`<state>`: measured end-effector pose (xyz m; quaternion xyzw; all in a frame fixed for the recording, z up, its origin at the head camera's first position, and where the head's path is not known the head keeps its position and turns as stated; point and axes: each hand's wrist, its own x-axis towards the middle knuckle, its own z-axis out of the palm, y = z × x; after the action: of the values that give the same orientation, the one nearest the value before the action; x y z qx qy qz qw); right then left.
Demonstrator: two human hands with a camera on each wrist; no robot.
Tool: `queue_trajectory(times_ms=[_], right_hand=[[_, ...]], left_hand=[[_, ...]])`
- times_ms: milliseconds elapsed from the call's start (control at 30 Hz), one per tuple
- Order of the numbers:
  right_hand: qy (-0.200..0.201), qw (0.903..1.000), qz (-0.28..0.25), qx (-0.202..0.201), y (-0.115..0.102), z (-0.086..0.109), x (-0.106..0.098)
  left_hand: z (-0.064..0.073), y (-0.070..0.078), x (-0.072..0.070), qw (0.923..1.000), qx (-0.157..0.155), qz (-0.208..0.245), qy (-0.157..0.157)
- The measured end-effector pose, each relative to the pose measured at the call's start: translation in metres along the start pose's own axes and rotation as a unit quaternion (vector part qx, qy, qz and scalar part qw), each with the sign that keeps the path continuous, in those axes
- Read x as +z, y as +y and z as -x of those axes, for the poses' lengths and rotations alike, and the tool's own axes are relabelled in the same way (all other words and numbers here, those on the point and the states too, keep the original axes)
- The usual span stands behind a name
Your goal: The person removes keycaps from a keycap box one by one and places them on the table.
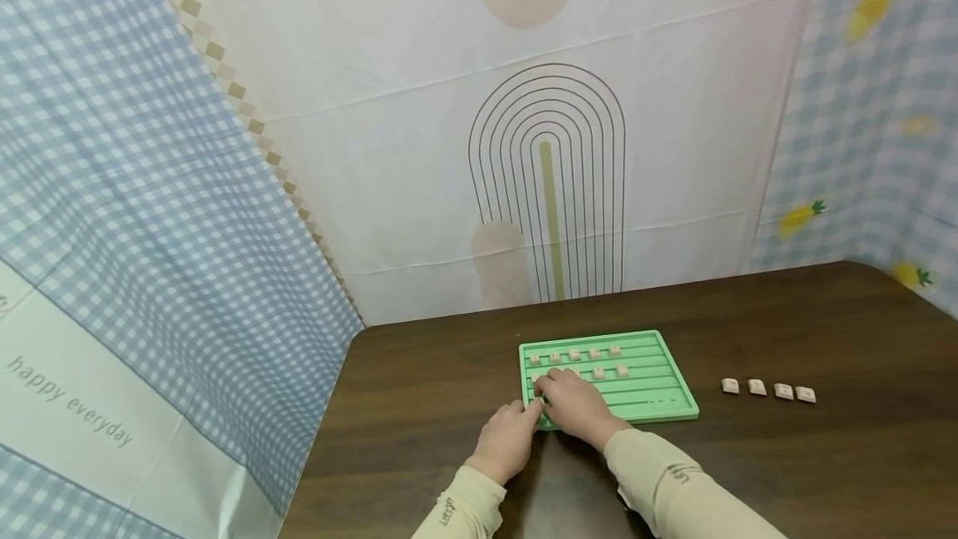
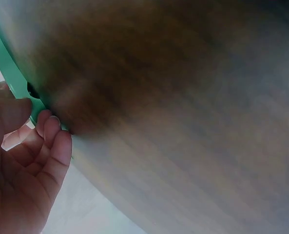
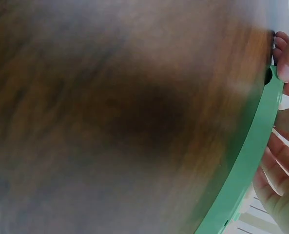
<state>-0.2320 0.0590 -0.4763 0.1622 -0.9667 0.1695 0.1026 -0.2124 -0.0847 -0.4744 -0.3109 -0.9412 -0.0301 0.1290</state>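
A light-green ridged tray (image 1: 678, 374) lies on the table, with small pale keycap-like tiles (image 1: 615, 351) standing in rows on it. At its near left corner, my left hand (image 1: 503, 439) grips the rim, thumb on top and fingers curled at the outer side, as the green edge (image 2: 10, 68) in the left wrist view shows. My right hand (image 1: 575, 406) reaches over the tray's left part, fingers bent down near the second row and hiding some tiles. In the right wrist view its fingers (image 3: 276, 168) hang behind the green edge; I cannot tell whether they pinch a tile.
Several loose pale tiles (image 1: 757, 388) lie in a short line on the dark wooden table (image 1: 419, 389), to the right of the tray. A patterned cloth (image 1: 404, 190) hangs behind the table, and a blue checked cloth (image 1: 187, 190) hangs along the left side.
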Motion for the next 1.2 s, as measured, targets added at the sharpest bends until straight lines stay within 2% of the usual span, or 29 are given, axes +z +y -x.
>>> queue_trajectory(times_ms=[200,400,533,667,767,900,1000,1200], right_hand=[[0.004,0.9997,0.021,-0.009,-0.002,0.0,0.002],[-0.008,0.9999,-0.001,0.013,-0.002,0.001,-0.001],[-0.02,0.9983,-0.037,0.04,0.005,0.003,-0.011],[-0.023,0.9974,-0.056,0.04,0.02,0.009,-0.029],[-0.022,0.9984,-0.048,0.02,0.038,0.019,-0.048],[-0.031,0.999,-0.027,0.016,0.07,0.037,-0.078],[-0.033,0.9986,-0.016,0.037,0.096,0.05,-0.101],[-0.007,0.9973,-0.002,0.073,0.163,0.081,-0.134]], left_hand=[[0.001,0.0,0.001,0.9999,0.0,-0.01,-0.006],[0.0,0.002,0.001,0.9998,0.003,-0.022,-0.001],[-0.003,0.003,0.0,0.9997,0.013,-0.022,0.004],[-0.005,0.005,-0.002,0.9996,0.023,-0.017,-0.001],[-0.005,0.007,-0.005,0.9997,0.021,-0.01,-0.011],[-0.005,0.008,-0.007,0.9996,0.019,0.0,-0.023],[-0.006,0.007,-0.008,0.9994,0.021,0.002,-0.027],[-0.005,0.005,-0.011,0.9996,0.018,-0.004,-0.022]])
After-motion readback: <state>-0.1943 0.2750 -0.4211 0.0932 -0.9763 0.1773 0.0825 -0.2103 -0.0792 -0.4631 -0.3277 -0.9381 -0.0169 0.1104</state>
